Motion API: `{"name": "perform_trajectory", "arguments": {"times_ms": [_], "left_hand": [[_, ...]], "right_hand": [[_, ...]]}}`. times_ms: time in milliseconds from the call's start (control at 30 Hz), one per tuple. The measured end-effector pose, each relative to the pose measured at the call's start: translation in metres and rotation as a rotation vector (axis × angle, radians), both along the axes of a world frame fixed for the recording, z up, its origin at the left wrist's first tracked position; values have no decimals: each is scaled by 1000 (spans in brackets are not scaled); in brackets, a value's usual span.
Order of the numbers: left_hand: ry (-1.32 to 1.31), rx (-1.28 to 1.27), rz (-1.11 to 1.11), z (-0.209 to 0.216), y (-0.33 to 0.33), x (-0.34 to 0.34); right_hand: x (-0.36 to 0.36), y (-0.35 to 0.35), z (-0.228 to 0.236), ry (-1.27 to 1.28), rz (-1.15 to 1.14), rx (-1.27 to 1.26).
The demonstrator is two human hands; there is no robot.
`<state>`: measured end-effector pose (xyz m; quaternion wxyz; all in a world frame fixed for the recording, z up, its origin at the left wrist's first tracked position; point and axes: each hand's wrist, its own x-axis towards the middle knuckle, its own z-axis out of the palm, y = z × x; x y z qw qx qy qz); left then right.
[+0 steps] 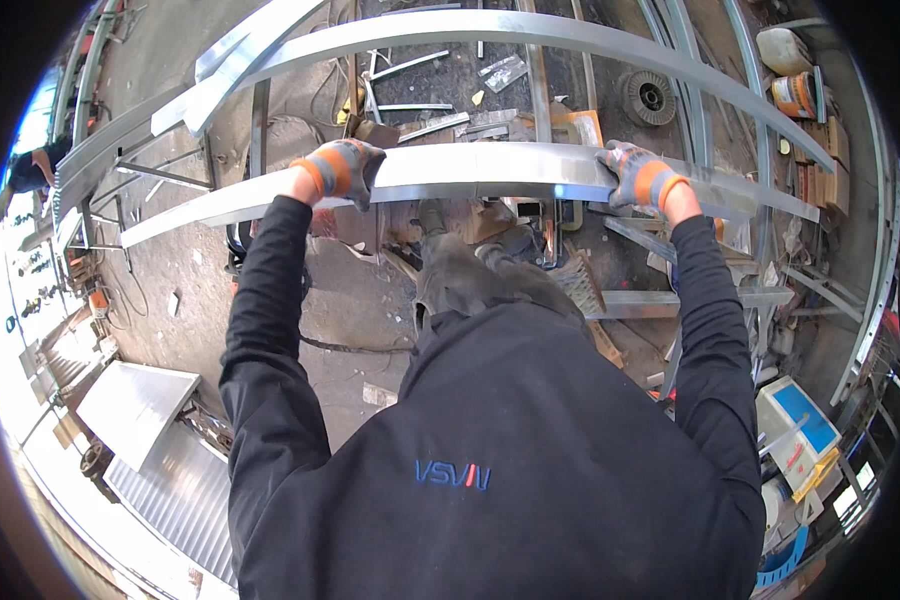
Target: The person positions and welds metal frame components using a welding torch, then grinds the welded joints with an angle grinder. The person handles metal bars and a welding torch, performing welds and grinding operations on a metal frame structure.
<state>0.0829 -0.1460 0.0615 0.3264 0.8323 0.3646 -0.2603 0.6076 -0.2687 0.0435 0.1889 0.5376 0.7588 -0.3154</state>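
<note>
Black jacket [560, 430] foremost, left hand [342, 170] and right hand [640, 178] curl round a metal beam [485, 165] (stiff, slick, I judge), best held wide apart.

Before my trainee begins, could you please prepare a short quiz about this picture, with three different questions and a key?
1. What do the person's left hand and right hand both hold?
2. True or false: the left hand is bare.
3. Which hand is nearer to the dark grey, round, ridged disc?
A) the left
B) the right
C) both equally

Key:
1. A long silver metal beam.
2. False; it wears an orange and grey glove.
3. B.
</note>
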Motion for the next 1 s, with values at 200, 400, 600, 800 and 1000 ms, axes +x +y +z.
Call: {"name": "perform_trajectory", "arguments": {"times_ms": [200, 400, 600, 800, 1000], "left_hand": [[84, 205, -178, -2, -16, 1], [-39, 901, 26, -37, -145, -14], [-95, 628, -41, -12, -103, -22], [-116, 585, -49, 60, -72, -31], [-242, 1097, 41, 2, -74, -11]], "right_hand": [[-8, -25, -14, -88, 62, 208], [-29, -116, -59, -221, -41, 636], [-31, -107, -41, -172, -86, 450], [-15, -86, 16, -87, -99, 221], [-20, -44, 13, -57, -151, 626]]}}
